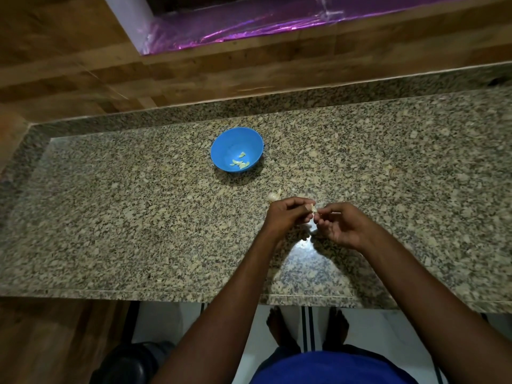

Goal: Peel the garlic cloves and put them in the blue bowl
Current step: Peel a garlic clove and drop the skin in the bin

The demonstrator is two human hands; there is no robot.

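Granite tabletop (138, 217): blue bowl (221, 142) sits well beyond the hands, a few peeled cloves inside.
Clove (313, 209): pinched between left hand (285, 214) and right hand (340, 225), fingers curled.
Advice: tear skin at the tip (loose garlic (274, 195) waits nearby).

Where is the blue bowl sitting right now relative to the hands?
In the head view the blue bowl sits on the granite counter, beyond and slightly left of the left hand and right hand, apart from both, with peeled cloves inside.
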